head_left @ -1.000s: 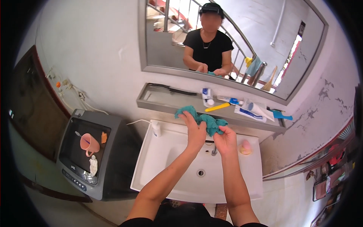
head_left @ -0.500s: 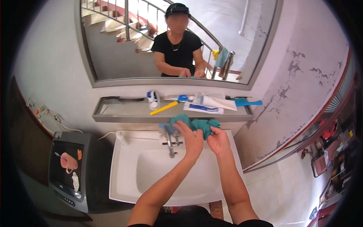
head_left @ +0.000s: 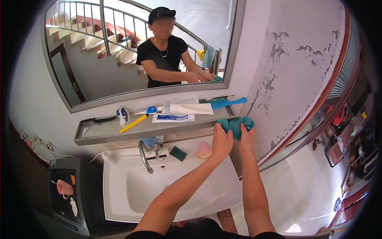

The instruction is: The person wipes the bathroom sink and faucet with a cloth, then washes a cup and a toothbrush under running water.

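Shelf under the mirror: white toothpaste tube (head_left: 190,108) lying flat at the back, flat white carton with blue print (head_left: 173,118) just in front of it, smaller blue-and-white tube (head_left: 148,110) to their left. Small white bottle with dark label (head_left: 123,116) stands further left, beside a yellow toothbrush (head_left: 133,124). No signs or screens.

shelf (head_left: 99,135): black comb (head_left: 99,119), yellow toothbrush (head_left: 133,123), white tubes (head_left: 187,108), blue brush (head_left: 227,103)
sink (head_left: 119,207): green sponge (head_left: 178,153), pink soap (head_left: 203,149)
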Action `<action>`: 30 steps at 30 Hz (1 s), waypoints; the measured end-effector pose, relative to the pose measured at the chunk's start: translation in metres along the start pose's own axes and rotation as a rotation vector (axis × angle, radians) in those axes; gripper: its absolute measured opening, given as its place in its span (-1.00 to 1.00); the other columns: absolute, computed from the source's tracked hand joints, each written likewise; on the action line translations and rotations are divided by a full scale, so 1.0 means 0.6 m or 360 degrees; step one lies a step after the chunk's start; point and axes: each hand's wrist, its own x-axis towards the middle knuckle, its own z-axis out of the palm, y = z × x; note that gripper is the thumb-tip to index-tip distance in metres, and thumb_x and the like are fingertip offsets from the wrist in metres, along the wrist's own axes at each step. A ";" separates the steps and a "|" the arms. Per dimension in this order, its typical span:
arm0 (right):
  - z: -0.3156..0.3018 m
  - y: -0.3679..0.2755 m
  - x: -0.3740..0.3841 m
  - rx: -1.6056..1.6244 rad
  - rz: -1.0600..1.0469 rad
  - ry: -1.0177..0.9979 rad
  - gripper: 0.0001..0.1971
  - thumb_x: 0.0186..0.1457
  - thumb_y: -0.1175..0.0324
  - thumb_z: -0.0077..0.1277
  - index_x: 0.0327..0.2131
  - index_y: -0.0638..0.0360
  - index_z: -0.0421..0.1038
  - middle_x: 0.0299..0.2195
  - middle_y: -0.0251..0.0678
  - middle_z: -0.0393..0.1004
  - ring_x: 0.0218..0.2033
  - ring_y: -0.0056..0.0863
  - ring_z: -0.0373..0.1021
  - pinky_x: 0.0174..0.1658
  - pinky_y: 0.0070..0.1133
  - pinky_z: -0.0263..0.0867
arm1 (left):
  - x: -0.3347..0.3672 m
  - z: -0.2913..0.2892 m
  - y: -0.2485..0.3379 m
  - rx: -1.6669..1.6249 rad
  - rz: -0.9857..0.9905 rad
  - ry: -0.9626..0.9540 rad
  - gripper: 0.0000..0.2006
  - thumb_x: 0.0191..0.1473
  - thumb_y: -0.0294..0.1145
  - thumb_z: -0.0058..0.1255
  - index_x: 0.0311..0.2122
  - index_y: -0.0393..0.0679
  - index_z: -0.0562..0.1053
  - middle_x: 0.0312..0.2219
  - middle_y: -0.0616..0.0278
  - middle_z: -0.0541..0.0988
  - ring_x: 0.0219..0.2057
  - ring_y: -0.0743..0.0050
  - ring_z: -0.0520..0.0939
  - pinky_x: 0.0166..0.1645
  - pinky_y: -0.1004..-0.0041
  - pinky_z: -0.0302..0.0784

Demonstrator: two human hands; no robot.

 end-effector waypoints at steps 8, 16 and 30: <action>0.108 0.063 -0.092 -0.0852 -0.0629 -0.0126 -0.58 -0.13 0.50 0.01 -0.11 0.28 0.25 -0.22 -0.13 0.41 -0.18 -0.29 0.37 -0.09 -0.47 0.25 | -0.021 -0.108 -0.076 0.0326 0.0024 0.0436 -0.84 -0.08 -0.55 -0.06 -0.33 -0.24 0.30 -0.40 -0.05 0.38 -0.37 -0.06 0.46 -0.30 0.18 0.35; 0.143 0.072 -0.166 -0.0651 -0.0301 -0.0425 -0.67 -0.15 0.57 -0.09 -0.19 0.30 0.35 -0.31 -0.19 0.46 -0.24 -0.35 0.39 -0.13 -0.53 0.26 | -0.087 -0.154 -0.058 0.0512 -0.0031 0.0768 -0.82 -0.06 -0.57 -0.07 -0.26 -0.23 0.34 -0.20 -0.07 0.33 -0.32 -0.01 0.49 -0.30 0.26 0.40; 0.123 0.049 -0.091 -0.0439 -0.0567 0.0231 -0.51 -0.02 0.52 -0.06 0.02 0.32 0.09 -0.06 -0.10 0.15 0.01 -0.22 0.15 0.08 -0.45 0.03 | 0.009 -0.098 -0.029 0.0676 0.0553 0.0273 -0.80 -0.10 -0.56 0.03 -0.28 -0.13 0.45 -0.47 0.13 0.44 -0.57 0.19 0.51 -0.46 0.37 0.45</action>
